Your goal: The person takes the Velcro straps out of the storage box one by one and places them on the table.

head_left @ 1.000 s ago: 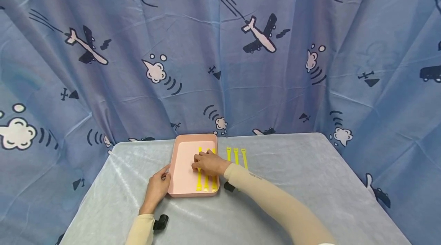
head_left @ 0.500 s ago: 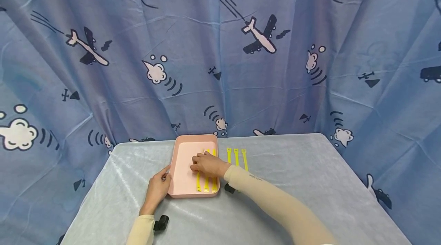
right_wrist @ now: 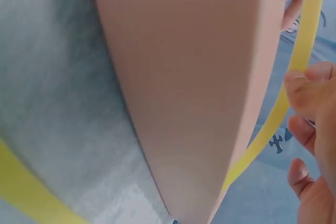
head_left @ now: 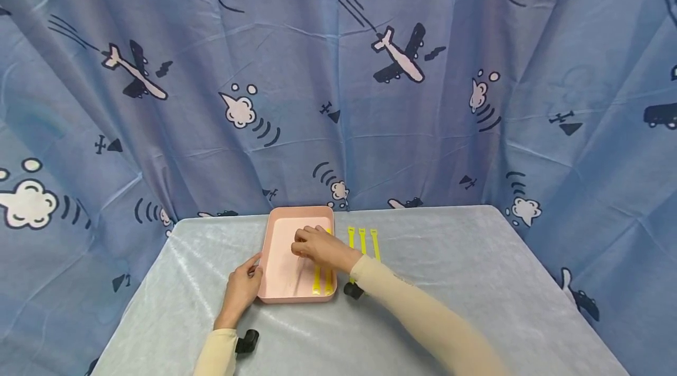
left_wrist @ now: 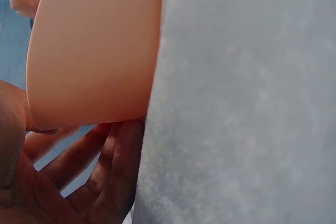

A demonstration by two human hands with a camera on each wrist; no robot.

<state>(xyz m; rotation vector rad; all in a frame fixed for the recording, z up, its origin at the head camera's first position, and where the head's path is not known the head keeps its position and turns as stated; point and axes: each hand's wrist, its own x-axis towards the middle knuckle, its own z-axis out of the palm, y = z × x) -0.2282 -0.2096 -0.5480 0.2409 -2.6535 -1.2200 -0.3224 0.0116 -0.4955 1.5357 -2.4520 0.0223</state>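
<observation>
My right hand (head_left: 322, 247) is over the pink tray (head_left: 277, 282), pinching a yellow cable tie (right_wrist: 302, 40) between thumb and fingers. The tie has a slotted head and a bend along its length; in the head view it shows only as a thin blurred strip below the fingers. Two more yellow ties (head_left: 316, 283) lie side by side along the tray's right side, partly covered by that hand. At the tray's left wall, my left hand (head_left: 242, 288) grips the edge, its thumb at the rim and its fingers against the outside.
To the right of the tray, three yellow ties (head_left: 362, 238) lie in a row on the grey cloth-covered table (head_left: 476, 282), partly behind the right forearm. A blue patterned curtain (head_left: 296, 129) hangs behind the table. Each wrist carries a black camera (head_left: 247, 342).
My right hand has picked up the leftmost of the three ties in the tray and raised it off the bottom. My left hand has stayed at the tray's left side.
</observation>
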